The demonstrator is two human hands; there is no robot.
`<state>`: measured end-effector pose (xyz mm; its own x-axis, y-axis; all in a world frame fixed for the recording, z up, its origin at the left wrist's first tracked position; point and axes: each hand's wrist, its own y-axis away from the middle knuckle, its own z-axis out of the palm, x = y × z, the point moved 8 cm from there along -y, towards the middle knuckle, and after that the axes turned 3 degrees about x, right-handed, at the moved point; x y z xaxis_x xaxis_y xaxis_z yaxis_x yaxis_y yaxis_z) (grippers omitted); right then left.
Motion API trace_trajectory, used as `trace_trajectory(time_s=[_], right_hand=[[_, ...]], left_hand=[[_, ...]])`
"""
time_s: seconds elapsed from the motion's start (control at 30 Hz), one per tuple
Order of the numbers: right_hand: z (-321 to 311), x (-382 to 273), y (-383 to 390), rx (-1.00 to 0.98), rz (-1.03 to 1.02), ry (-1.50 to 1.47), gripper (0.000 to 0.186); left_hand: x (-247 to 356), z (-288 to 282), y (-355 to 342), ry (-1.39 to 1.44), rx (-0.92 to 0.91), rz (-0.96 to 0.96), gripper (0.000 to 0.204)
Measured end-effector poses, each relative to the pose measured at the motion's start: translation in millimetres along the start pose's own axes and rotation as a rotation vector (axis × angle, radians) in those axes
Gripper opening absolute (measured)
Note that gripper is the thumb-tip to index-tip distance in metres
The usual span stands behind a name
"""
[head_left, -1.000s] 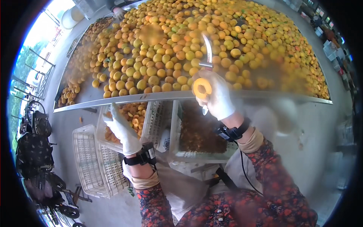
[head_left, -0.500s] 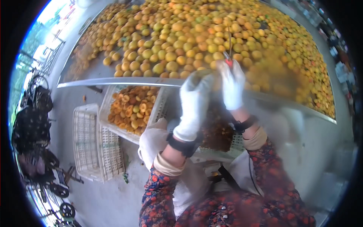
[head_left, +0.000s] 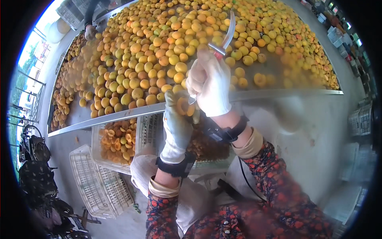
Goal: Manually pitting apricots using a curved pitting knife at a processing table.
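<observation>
The left hand [head_left: 176, 124] stands nearly upright in front of the table's edge, its forearm rising from the lower edge, fingers pointing up and the palm side turned toward the right hand [head_left: 211, 81]. It is closed around a cut fruit [head_left: 184, 106], whose moist orange flesh and hollow show between fingers and thumb. The right forearm slants up and leftward, and its hand is balled into a fist, knuckles curled to the left, clamped on a knife [head_left: 229, 35]. The slim, curved steel blade juts upward from the top of the fist, with a crosswise metal collar and a bit of red handle below it; a small shiny metal tip shows under the fist, just beside the fruit.

Both gloves are white knit; the left one looks stained. Black bands [head_left: 175, 165] circle the wrists, above beige cuffs and dark sleeves [head_left: 274, 171] with a red floral print.

Round, smooth apricots [head_left: 137, 93], yellow to orange, cover much of the metal table [head_left: 107, 118]. Below its edge, a white plastic crate [head_left: 96, 149] holds halved fruit, and a bin beside it holds a brown mass. Pale latticed baskets [head_left: 89, 179] stand on the floor. At the far left corner, another person's hand [head_left: 90, 32] reaches to the fruit.
</observation>
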<state>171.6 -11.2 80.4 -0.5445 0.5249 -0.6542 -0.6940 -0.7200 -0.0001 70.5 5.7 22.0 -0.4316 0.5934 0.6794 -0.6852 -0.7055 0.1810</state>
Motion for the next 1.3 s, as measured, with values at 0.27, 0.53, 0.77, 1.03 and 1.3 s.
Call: trace_trajectory(time_s=[0.27,0.53,0.77,1.03,1.3], right_hand=[[-13.7,14.1,0.3,-0.015,-0.162,-0.054,0.017],[-3.7,22.3,6.0,-0.129,-0.235,-0.013,0.020],[-0.3,20.2,14.5,-0.158,-0.206,-0.015,0.014],[-6.7,13.9,-5.1,-0.078,-0.191,0.047,0.022],[3.2,23.0,-5.4,-0.046,0.034,-0.223,0.044]], left_hand=[[16.6,-8.4,7.5,-0.835,0.342,0.496,0.050],[0.2,-42.3,-7.4,-1.080,0.338,0.854,0.015],[9.5,-27.2,-1.7,-1.093,0.344,0.728,0.019],[17.4,-21.0,9.4,-1.066,0.325,0.674,0.020],[1.1,-54.2,-7.4,-0.711,0.306,0.378,0.057]])
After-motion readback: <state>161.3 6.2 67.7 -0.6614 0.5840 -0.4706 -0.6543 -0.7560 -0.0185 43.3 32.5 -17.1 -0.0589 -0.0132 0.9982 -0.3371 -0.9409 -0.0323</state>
